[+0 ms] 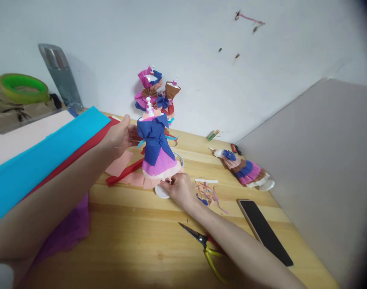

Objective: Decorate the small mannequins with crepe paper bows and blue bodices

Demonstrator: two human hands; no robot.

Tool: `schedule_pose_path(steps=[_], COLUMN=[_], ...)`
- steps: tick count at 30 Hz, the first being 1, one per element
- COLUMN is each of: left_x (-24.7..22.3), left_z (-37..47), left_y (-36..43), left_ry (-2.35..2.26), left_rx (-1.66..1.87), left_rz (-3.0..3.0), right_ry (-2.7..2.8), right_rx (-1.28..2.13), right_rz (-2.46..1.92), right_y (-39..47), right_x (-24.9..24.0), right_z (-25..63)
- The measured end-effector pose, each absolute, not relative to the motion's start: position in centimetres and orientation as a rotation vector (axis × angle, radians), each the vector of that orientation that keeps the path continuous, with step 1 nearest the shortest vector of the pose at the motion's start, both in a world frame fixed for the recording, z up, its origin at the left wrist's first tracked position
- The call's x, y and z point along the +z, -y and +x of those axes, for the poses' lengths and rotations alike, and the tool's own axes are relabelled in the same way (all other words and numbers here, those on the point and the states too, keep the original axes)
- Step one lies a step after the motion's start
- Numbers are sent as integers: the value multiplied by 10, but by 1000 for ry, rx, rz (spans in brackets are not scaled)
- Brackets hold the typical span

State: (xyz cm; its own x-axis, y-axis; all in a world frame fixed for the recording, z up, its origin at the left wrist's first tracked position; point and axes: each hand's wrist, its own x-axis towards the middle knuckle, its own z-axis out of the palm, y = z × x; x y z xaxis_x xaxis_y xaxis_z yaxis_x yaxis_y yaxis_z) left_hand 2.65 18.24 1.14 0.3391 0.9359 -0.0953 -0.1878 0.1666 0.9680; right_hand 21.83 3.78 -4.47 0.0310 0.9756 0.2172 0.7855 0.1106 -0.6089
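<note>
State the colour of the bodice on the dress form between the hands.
The bodice is dark blue; it shows best in the head view.

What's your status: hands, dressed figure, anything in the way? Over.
Left hand beside dressed figure. Right hand low, by its white base. Figure upright. Scissors nearby, partly hidden by right forearm.

Holds the left hand [120,136] open just beside the blue bodice [153,130] of a small dressed mannequin [156,144], upright on the wooden table [120,237]. Bends the fingers of the right hand [181,188] under its pale hem [159,172], by the round white base [163,192]. Shows more dressed figures [173,90] behind, another figure [246,171] lying on its side at right. Has scissors [203,239] nearer the camera, paper scraps [206,190] beside the right hand, a phone [263,228] farther right.
</note>
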Motion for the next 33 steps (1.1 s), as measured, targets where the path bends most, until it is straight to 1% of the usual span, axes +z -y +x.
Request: schedule_pose_path(steps=[8,15,19,21,25,33], left_x=[14,23,25,26,28,27], left_z=[23,20,17,16,15,17], left_y=[-181,-176,-176,-176,-176,-174], left_ry=[-876,-906,-892,-893,-897,-905], left_rx=[960,968,985,987,981,974], left_rz=[1150,1113,1148,1154,1148,1148], right_ry=[1777,1604,1480,1404,1307,1326], right_rx=[480,819,1117,1209,1286,1440], right_rz=[-1690,-1641,-1478,-1365,-1216,-1151], right_y=[-37,-33,-27,-25,-23,-22], right_x=[-47,-46,-48,-49,-49,-56], right_z=[217,215,214,214,213,218])
